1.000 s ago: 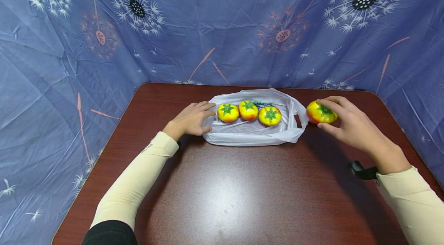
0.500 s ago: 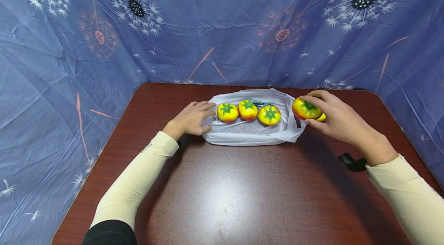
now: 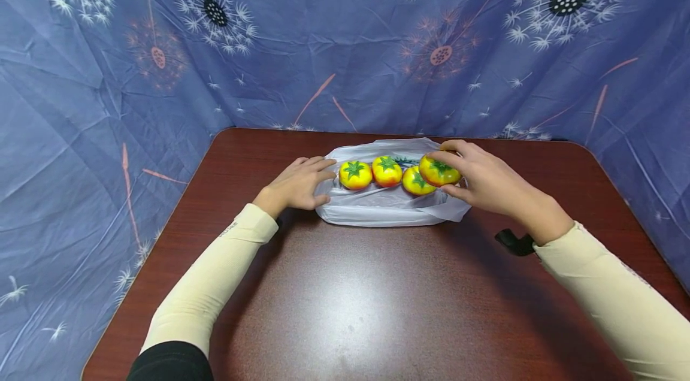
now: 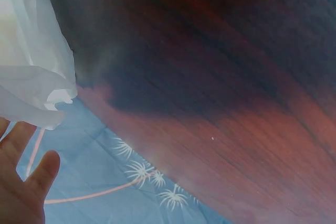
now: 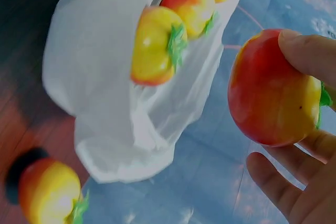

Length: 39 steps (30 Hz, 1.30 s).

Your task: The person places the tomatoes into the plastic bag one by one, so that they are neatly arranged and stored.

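Note:
A white plastic bag point(image 3: 372, 215) lies spread at the back of the table, its mouth facing up. Inside sit a left tomato point(image 3: 356, 176), a middle tomato point(image 3: 387, 172) and a right tomato point(image 3: 416, 182), all yellow and red with green star-shaped leaves. My right hand point(image 3: 485, 180) grips another tomato point(image 5: 273, 87) between thumb and fingers, above the bag's right end; in the head view it partly covers the right one. At the bag's left edge, my left hand point(image 3: 300, 185) rests with fingers spread; the left wrist view shows its thumb point(image 4: 46, 169) apart from the plastic.
A loose tomato point(image 5: 50, 190) stands on the table right of the bag, hidden behind my right hand in the head view. The dark red wooden table point(image 3: 345, 291) ends in front of a blue flowered cloth point(image 3: 323, 39).
My right hand has carried its tomato leftward, from right of the bag to over the bag's right end. My left hand has stayed at the bag's left edge.

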Each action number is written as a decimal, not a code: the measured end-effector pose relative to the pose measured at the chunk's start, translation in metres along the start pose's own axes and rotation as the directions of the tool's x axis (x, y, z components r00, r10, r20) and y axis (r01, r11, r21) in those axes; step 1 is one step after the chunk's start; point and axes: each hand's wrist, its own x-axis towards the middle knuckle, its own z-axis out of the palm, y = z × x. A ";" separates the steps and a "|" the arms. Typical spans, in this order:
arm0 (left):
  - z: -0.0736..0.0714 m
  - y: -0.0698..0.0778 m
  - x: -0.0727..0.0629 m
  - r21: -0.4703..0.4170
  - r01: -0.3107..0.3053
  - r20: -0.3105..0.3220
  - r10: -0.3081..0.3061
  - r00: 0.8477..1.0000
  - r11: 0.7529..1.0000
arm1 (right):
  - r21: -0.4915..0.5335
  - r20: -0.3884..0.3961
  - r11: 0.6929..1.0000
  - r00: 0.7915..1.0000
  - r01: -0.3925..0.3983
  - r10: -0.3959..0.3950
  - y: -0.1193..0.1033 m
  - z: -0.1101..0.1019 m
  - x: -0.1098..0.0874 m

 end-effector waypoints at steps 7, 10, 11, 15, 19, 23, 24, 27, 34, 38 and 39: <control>0.002 -0.002 -0.002 0.005 0.003 0.002 -0.003 1.000 1.000 | 0.023 0.061 0.999 0.998 0.025 -0.027 -0.008 0.012 0.020; 0.002 -0.002 -0.003 -0.002 0.005 0.005 -0.005 1.000 1.000 | 0.020 0.059 0.998 0.997 0.054 -0.055 -0.012 0.019 0.027; 0.002 -0.002 -0.003 -0.002 0.004 0.005 -0.004 1.000 1.000 | 0.019 0.057 0.998 0.996 0.064 -0.065 -0.013 0.021 0.029; 0.002 -0.002 -0.003 -0.007 0.003 0.000 -0.003 1.000 1.000 | 0.020 0.065 0.997 0.995 0.078 -0.079 -0.017 0.028 0.037; 0.002 -0.002 -0.002 -0.009 0.004 0.001 -0.004 1.000 1.000 | 0.049 0.098 0.996 0.992 0.069 -0.073 -0.023 0.036 0.041; 0.002 -0.001 -0.002 -0.008 0.003 0.004 -0.003 1.000 1.000 | 0.066 0.117 0.993 0.988 0.093 -0.100 -0.028 0.046 0.044; 0.001 -0.001 -0.002 -0.009 0.003 0.003 -0.003 1.000 1.000 | 0.065 0.116 0.993 0.987 0.101 -0.108 -0.030 0.049 0.044; 0.001 0.000 -0.002 -0.010 0.003 0.002 -0.003 1.000 1.000 | 0.054 0.110 0.991 0.985 0.124 -0.130 -0.033 0.056 0.046; 0.001 0.001 -0.002 -0.010 0.002 0.004 -0.002 1.000 1.000 | 0.057 0.100 0.984 0.980 0.169 -0.174 -0.038 0.068 0.051; 0.001 0.000 -0.001 -0.002 0.006 0.003 -0.006 1.000 1.000 | 0.051 0.084 0.981 0.978 0.188 -0.192 -0.040 0.074 0.053; 0.001 0.000 -0.001 -0.002 0.006 0.004 -0.006 1.000 1.000 | 0.051 0.078 0.979 0.977 0.197 -0.200 -0.041 0.075 0.053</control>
